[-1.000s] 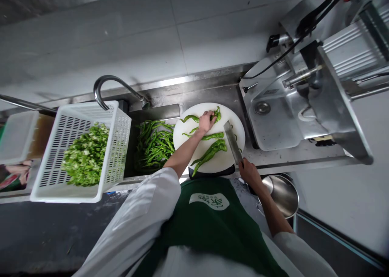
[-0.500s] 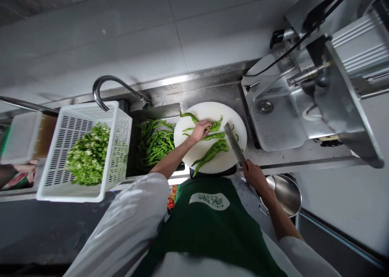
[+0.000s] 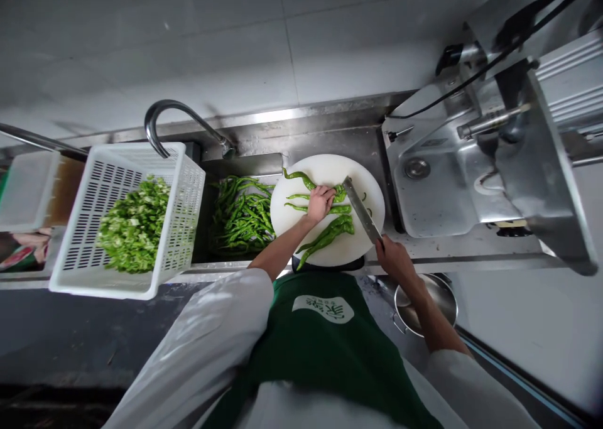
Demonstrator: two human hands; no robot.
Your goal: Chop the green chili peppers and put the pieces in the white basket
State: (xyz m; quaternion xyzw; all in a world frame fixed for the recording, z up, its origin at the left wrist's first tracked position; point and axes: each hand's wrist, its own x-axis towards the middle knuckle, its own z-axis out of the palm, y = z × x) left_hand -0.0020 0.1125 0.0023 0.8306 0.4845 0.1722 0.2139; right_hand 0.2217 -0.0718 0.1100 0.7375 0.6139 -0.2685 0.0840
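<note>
My left hand is closed on long green peppers on a round white cutting board. Some pepper bodies poke out past its fingers on the right. In my right hand is the handle of a cleaver, its blade slanting up and left across the board. The far end of the blade is at the pepper tips beside my left hand. More green peppers lie together on the near part of the board. Small cut-off pepper ends lie right of the blade.
Left of the board, a sink holds whole green peppers under a curved faucet. A white basket further left contains chopped green peppers. At right stands a metal slicing machine; below it is a steel pot.
The cleaver's blade has moved left, closer to my left hand and against the pepper ends. My left hand stays on the peppers. The whole view has shifted slightly.
</note>
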